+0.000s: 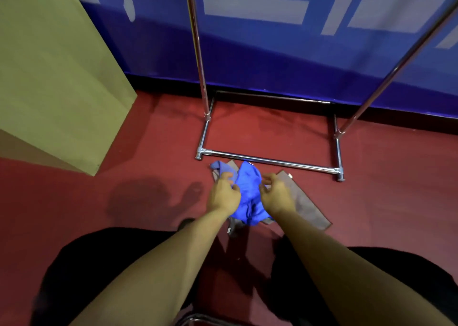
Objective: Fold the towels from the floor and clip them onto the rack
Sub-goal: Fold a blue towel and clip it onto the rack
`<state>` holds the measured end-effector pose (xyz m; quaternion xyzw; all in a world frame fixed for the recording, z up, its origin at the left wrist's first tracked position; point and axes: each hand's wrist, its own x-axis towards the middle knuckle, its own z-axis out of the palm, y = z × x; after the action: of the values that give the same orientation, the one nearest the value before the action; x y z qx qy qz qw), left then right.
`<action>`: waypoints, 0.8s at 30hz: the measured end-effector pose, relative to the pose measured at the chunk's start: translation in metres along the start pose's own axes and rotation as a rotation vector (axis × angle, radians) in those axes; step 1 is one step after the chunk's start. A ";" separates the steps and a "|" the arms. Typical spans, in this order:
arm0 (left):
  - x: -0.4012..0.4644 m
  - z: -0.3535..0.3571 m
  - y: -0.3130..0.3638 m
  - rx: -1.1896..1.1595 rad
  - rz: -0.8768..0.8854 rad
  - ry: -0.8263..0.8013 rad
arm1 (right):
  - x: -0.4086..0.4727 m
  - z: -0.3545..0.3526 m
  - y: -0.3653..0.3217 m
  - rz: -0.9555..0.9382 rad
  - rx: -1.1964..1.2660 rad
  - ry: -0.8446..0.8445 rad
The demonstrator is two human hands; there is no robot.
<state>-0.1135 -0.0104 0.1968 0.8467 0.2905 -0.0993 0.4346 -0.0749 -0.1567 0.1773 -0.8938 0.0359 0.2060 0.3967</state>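
Blue towel [249, 192] between curled hands [250, 196]

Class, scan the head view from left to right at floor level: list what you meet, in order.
Cardboard box → left hand → blue towel → right hand → brown towel → the rack's right foot.

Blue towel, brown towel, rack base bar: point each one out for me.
Blue towel [248, 184], head view, crumpled middle between the hands.
Brown towel [307, 205], head view, flat part right of the blue one.
Rack base bar [270, 161], head view, middle of the near bar.
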 end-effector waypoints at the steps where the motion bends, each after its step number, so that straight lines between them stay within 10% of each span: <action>1: 0.010 0.007 -0.007 0.008 -0.028 -0.010 | 0.012 0.006 0.006 0.024 -0.021 -0.014; 24: 0.156 0.132 -0.115 0.111 -0.343 -0.085 | 0.145 0.085 0.136 0.288 -0.083 -0.056</action>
<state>-0.0419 0.0004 -0.0265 0.8025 0.4058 -0.2235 0.3758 -0.0028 -0.1738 -0.0259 -0.8889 0.1443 0.2871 0.3265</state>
